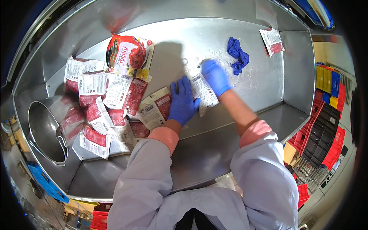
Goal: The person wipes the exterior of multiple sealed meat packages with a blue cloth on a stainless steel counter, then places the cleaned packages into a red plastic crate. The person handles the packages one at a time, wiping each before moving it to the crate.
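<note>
A white and red food packet [202,91] lies tilted on the wet floor of a metal sink, between my hands. My right hand [216,78], in a blue glove, is at its upper right edge; motion smears the fingers. My left hand [183,101], also gloved in blue, is open, fingers stretched out and thumb touching the packet's lower left side. Its left edge meets another packet [154,109]. More packets [93,85] are heaped to the left, one [128,55] showing its colourful printed front. A crumpled blue cloth [238,55] lies beyond my right hand.
A metal bucket [45,132] lies on its side at the sink's left end. One more packet [272,41] leans near the far right corner. The sink's walls [298,69] enclose the work area. Outside, stacked red and black crates [320,128] stand at the right.
</note>
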Demonstrator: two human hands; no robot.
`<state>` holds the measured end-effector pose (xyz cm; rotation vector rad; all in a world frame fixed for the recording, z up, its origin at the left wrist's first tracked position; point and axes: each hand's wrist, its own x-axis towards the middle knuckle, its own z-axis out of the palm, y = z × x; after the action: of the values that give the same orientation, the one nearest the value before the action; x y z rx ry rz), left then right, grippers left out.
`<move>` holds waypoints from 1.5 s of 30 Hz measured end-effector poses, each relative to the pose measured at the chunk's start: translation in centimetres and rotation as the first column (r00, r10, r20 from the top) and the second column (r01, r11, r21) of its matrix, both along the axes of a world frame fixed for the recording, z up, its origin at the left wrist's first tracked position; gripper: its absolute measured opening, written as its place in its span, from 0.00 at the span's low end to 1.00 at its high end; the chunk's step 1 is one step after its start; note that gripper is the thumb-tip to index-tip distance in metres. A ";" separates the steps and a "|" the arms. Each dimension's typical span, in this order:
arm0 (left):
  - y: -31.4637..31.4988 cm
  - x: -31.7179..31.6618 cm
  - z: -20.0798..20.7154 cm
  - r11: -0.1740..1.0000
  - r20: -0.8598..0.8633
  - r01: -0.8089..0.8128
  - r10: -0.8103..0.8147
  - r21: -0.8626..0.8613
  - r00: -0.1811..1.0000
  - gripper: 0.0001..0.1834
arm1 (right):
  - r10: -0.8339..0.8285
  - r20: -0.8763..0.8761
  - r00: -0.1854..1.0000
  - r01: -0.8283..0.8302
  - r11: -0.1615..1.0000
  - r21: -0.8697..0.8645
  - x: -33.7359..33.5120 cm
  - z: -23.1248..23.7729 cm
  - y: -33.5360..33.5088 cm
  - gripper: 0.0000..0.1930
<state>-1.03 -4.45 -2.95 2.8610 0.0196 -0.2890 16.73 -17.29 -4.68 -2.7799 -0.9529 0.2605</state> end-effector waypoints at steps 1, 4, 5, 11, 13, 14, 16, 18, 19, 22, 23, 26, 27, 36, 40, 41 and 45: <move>-0.1 0.0 0.2 1.000 -0.008 0.005 -0.005 0.014 1.000 0.43 | -0.081 -0.015 0.997 0.081 0.996 0.036 1.5 1.0 -1.3 0.12; -0.8 0.6 0.9 0.995 0.008 -0.018 0.019 -0.095 1.000 0.44 | -0.182 0.132 0.975 0.191 0.980 -0.059 7.1 3.7 -7.0 0.10; -0.4 0.3 0.7 0.996 -0.004 -0.030 0.030 -0.079 1.000 0.44 | -0.180 0.061 0.982 0.184 0.981 -0.058 6.5 5.2 -6.1 0.10; 0.3 0.3 1.4 0.988 0.078 -0.023 0.035 -0.153 0.996 0.42 | -0.351 -0.434 0.830 0.219 0.920 -0.325 2.3 7.3 -4.7 0.21; 0.7 0.4 1.7 0.980 0.090 -0.030 0.048 -0.199 0.995 0.41 | -0.386 -0.558 0.735 0.309 0.923 -0.230 -0.8 7.3 -3.7 0.23; 0.8 0.6 2.1 0.972 0.083 -0.064 0.085 -0.227 0.993 0.40 | -0.392 -0.615 0.684 0.358 0.915 -0.185 -1.6 7.2 -3.3 0.24; 0.4 1.7 3.2 0.949 0.082 -0.109 0.139 -0.296 0.987 0.37 | -0.422 -0.695 0.583 0.499 0.860 -0.104 -2.3 5.9 -4.2 0.23; 0.2 2.9 4.4 0.944 -0.001 -0.195 0.202 -0.265 0.979 0.35 | -0.330 -0.876 0.352 0.648 0.762 -0.027 -1.9 6.4 -3.6 0.18; 0.0 3.5 4.9 0.940 -0.040 -0.234 0.231 -0.249 0.972 0.34 | -0.267 -0.917 0.297 0.680 0.733 0.007 -1.7 7.1 -3.9 0.17; 0.9 5.2 4.5 0.797 0.034 -0.364 0.432 -0.483 0.901 0.31 | -0.095 -0.974 0.207 0.720 0.689 0.086 -2.5 9.8 -3.4 0.15; 1.2 5.8 4.9 0.795 0.103 -0.281 0.393 -0.538 0.914 0.29 | -0.067 -0.967 0.244 0.694 0.709 0.126 -2.6 11.0 -3.7 0.16; 1.3 7.8 8.7 0.715 0.264 -0.041 0.311 -0.698 0.913 0.21 | 0.009 -0.947 0.321 0.632 0.743 0.221 -2.3 17.8 -5.3 0.20; 0.8 8.5 10.4 0.647 0.275 0.013 0.305 -0.762 0.912 0.18 | 0.034 -0.958 0.285 0.666 0.711 0.224 -2.3 19.8 -6.0 0.20; -1.2 8.0 23.5 0.148 -0.038 -0.071 0.215 -0.986 0.976 0.09 | 0.151 -0.941 0.304 0.719 0.612 0.330 -3.9 31.2 -10.7 0.23; -2.2 7.1 25.6 0.011 -0.190 -0.199 0.242 -0.980 0.951 0.08 | 0.170 -0.939 0.300 0.726 0.598 0.340 -4.6 32.3 -11.6 0.23; -2.3 6.9 25.8 0.005 -0.227 -0.235 0.233 -0.972 0.946 0.08 | 0.176 -0.937 0.300 0.726 0.596 0.344 -4.8 32.2 -11.7 0.23; -2.9 6.3 26.0 -0.038 -0.269 -0.267 0.223 -0.963 0.937 0.09 | 0.171 -0.942 0.288 0.734 0.592 0.332 -5.2 31.9 -12.3 0.23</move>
<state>5.22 -7.36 23.07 1.2632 0.2392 -0.1422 11.49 -29.64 27.26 -1.4312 -0.0330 0.9985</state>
